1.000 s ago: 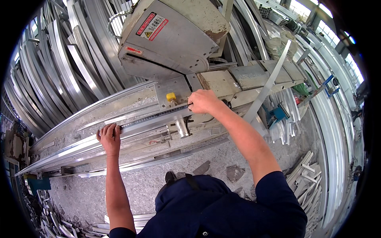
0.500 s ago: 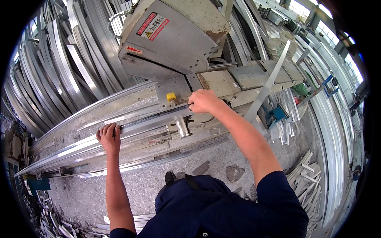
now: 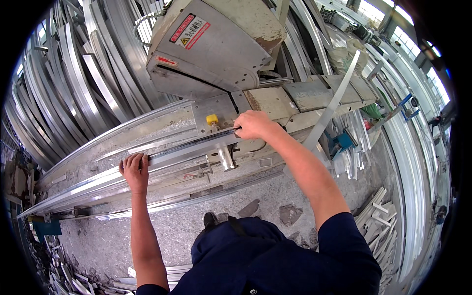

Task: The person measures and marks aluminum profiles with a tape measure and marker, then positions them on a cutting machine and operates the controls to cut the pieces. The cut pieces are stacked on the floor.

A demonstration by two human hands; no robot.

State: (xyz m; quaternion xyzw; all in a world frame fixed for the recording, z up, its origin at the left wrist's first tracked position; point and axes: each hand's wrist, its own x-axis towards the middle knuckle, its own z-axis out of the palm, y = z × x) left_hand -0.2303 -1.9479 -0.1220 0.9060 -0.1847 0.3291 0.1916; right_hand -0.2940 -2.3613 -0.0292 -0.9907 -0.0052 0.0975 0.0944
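A long silvery metal profile point(image 3: 101, 178) lies along the bench of a cutting machine. Along its upper face runs a narrow dark strip with fine marks, like a measuring tape point(image 3: 189, 143), stretched between my hands. My left hand point(image 3: 134, 171) is closed over the profile at the strip's left end, its fingers curled across the top. My right hand point(image 3: 254, 125) pinches the strip's right end, near the metal plate point(image 3: 206, 109) below the saw guard. What lies under both palms is hidden. Beside the strip are a yellow knob point(image 3: 212, 119) and a metal cylinder point(image 3: 226, 160).
The large grey saw guard point(image 3: 206, 51) with warning labels rises beyond my hands. Many metal lengths point(image 3: 93, 73) lean at the far left. A flat bar point(image 3: 334, 101) slants across the bench's right part. Offcuts point(image 3: 378, 221) lie on the floor at right.
Both hands stay almost where they were on the profile and the strip. My right hand's grip looks slightly shifted; nothing has been let go.
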